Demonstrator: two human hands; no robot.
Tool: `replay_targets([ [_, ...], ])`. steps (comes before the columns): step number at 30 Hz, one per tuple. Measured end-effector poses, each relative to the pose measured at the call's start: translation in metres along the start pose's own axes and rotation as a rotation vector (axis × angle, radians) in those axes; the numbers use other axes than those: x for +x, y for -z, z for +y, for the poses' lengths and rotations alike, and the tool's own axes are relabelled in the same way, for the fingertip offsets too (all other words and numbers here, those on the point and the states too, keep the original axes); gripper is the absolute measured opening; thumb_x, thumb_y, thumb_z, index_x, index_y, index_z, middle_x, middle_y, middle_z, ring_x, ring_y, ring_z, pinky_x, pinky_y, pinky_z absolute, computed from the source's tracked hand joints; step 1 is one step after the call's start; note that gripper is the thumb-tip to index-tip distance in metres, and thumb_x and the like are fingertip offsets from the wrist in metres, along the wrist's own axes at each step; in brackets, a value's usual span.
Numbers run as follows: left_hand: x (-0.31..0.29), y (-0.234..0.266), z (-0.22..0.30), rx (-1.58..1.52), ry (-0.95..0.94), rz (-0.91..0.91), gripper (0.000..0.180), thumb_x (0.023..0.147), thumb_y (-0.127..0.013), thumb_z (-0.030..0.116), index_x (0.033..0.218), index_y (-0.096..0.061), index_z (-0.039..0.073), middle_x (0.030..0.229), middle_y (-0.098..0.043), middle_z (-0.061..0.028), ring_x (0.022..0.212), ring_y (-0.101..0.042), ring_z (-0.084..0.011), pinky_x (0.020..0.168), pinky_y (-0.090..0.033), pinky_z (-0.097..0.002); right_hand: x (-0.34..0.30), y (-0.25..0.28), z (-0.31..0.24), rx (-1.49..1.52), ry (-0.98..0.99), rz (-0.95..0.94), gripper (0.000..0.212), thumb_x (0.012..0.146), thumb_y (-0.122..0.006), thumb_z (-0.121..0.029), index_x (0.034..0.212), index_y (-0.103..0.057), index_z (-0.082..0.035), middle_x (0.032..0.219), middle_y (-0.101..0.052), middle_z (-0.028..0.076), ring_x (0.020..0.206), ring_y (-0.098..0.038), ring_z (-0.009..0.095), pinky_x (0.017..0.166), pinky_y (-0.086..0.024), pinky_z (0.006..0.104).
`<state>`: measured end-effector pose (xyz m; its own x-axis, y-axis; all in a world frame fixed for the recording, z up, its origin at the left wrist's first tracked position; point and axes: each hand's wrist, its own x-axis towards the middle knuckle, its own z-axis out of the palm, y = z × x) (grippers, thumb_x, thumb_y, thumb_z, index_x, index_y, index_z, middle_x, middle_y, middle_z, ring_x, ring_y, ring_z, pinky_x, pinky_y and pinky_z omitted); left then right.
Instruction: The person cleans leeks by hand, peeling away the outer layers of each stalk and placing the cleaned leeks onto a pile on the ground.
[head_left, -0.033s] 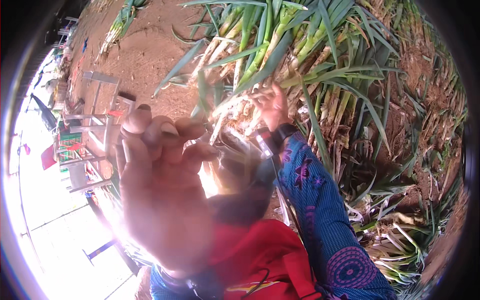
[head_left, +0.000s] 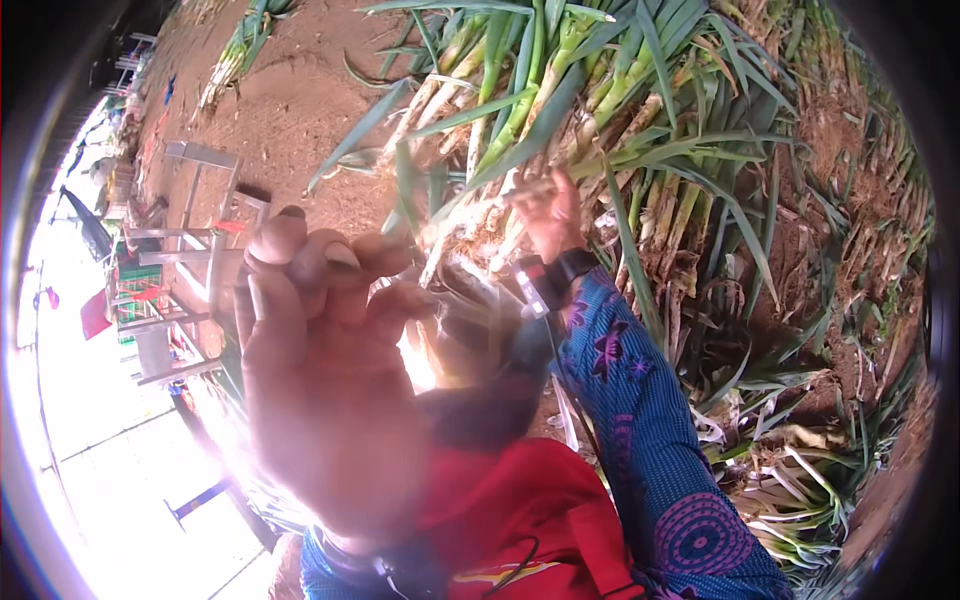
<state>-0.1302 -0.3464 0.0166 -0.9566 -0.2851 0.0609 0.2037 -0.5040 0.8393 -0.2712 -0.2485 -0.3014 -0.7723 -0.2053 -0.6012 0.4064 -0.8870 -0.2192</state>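
My left hand (head_left: 325, 340) is raised close in front of me, with its fingers curled in and its thumb side toward the right. What it grips, if anything, I cannot make out; a green leaf (head_left: 405, 190) shows just beyond its fingertips. Farther off, my right hand (head_left: 552, 220) is at the root ends of the pile, its fingers bent round a pale green onion stalk (head_left: 470, 212) that is blurred. Behind and beside it lies a big heap of green onions (head_left: 530, 100), with long green leaves and whitish, soil-stained stems.
A small bunch of green onions (head_left: 235, 60) lies on the brown soil (head_left: 310, 90) at the far left. Metal frames like stools (head_left: 205, 240) stand on the left. Loose leaves and trimmings (head_left: 800, 490) cover the ground at the right. Red cloth (head_left: 540, 490) covers my lap.
My right hand has shifted very slightly, its fingers a little to the right and more bent. My left hand is nearly still.
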Motion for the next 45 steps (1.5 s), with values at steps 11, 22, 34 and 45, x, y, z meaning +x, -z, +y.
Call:
replay_targets([
  [11,-0.019,-0.02,0.005,0.073,0.076,-0.065,0.024,0.094,-0.049,0.018,0.112,-0.055,0.003,0.099,-0.059,-0.0049,0.097,-0.058,-0.0199,0.081,-0.044,-0.0307,-0.191,0.121,-0.14,-0.271,0.244,0.086,0.012,0.09,-0.058,-0.027,0.093,-0.058,-0.015,0.075,-0.058,0.001,0.057,-0.051,0.012,0.05,-0.041,0.0264],
  [22,-0.087,-0.077,-0.089,0.29,0.627,-0.702,0.037,0.087,-0.064,0.036,0.111,-0.059,0.008,0.095,-0.064,-0.0024,0.086,-0.061,-0.0123,0.068,-0.05,-0.0272,-0.453,0.083,-0.117,-0.623,0.535,0.104,0.043,0.089,-0.058,-0.023,0.129,-0.045,-0.01,0.072,-0.054,-0.002,0.053,-0.046,0.004,0.043,-0.034,0.0168],
  [34,-0.121,-0.111,-0.106,0.222,0.425,-0.842,0.04,0.088,-0.065,0.037,0.117,-0.059,0.01,0.094,-0.063,0.0051,0.078,-0.054,-0.0054,0.064,-0.042,-0.0218,-0.501,0.059,-0.083,-0.806,0.664,0.103,0.046,0.088,-0.054,-0.01,0.133,-0.046,-0.009,0.075,-0.053,0.0,0.056,-0.044,0.005,0.049,-0.033,0.0186],
  [45,-0.128,-0.095,-0.071,0.939,-0.048,-1.792,0.037,0.092,-0.053,0.039,0.1,-0.064,0.004,0.084,-0.065,-0.0114,0.076,-0.061,-0.0185,0.071,-0.049,-0.0319,-0.506,0.038,-0.103,-0.61,0.67,-0.003,0.046,0.088,-0.055,-0.014,0.133,-0.045,-0.011,0.079,-0.058,0.001,0.058,-0.048,0.006,0.048,-0.036,0.0174],
])
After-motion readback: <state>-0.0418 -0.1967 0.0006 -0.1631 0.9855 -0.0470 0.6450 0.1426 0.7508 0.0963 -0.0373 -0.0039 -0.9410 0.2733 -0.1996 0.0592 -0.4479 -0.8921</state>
